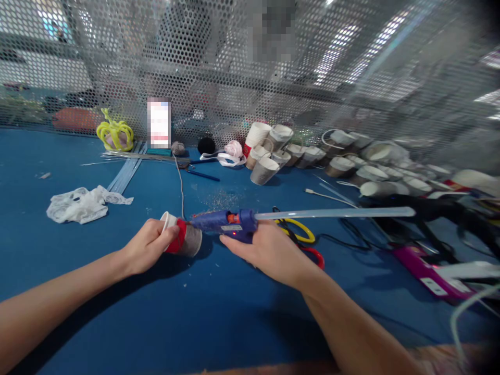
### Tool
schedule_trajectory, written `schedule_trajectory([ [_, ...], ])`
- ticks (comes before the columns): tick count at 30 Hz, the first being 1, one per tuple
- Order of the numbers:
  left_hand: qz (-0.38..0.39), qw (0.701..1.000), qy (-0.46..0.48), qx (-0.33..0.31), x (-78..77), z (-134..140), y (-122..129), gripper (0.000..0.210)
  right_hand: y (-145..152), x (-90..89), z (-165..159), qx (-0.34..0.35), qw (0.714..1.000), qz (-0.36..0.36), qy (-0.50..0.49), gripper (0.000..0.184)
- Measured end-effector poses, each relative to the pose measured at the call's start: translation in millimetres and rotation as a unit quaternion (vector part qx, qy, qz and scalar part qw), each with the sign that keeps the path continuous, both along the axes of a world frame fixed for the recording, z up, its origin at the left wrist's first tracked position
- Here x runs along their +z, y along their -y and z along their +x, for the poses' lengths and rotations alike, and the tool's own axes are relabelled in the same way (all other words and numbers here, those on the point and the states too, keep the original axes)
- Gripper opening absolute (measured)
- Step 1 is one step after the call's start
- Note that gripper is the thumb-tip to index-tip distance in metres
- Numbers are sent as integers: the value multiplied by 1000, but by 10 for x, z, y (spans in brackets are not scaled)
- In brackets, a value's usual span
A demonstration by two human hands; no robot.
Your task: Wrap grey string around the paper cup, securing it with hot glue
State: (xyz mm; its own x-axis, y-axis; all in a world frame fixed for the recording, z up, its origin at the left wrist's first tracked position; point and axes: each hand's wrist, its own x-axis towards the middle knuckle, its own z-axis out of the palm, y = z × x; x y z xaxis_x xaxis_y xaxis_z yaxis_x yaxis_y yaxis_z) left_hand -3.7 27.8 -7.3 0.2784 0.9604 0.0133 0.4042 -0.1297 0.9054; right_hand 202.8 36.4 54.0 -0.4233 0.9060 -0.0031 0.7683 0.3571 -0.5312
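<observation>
Holding | left grip (146, 246) closed round cup (193, 241) (partly grey-wrapped) | right grip (273, 252) closed round glue gun (216, 222)

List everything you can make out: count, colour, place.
Held cup: 1, white, red and grey, left hand
Glue gun: 1, blue, right hand
Glue stick: 1, translucent, in the gun's rear
Yarn strand: 1, grey, behind cup
Looped handles: 2, yellow and red, centre right
Balls: 3, grey, black, pink, back middle
Tool: 1, blue handles, nearer than balls
Other cups: many, mostly white and grey, back right
Crumpled material: 1, white, left
Strips: several, translucent, behind it
Fuzzy ornament: 1, yellow, back left
Lit screen: 1, mostly white, back
Device: 1, magenta, right
Table: 1, blue, beneath
Mesh: 1, grey, behind table
Left hand: 1, bare, on cup
Right hand: 1, bare, on gun
</observation>
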Motion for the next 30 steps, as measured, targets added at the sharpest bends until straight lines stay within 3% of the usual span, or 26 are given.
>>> schedule_trajectory([
  [11, -76, 996, 29, 39, 13, -11, -27, 36, 73, -28, 18, 17, 999, -2, 37, 20],
  [22, -76, 995, 52, 41, 20, 13, -24, 37, 53, 14, -14, 4, 1000, 5, 25, 18],
  [30, -114, 987, 103, 51, -5, 4, -43, 35, 109, -34, 17, 53, 998, 24, 25, 15],
])
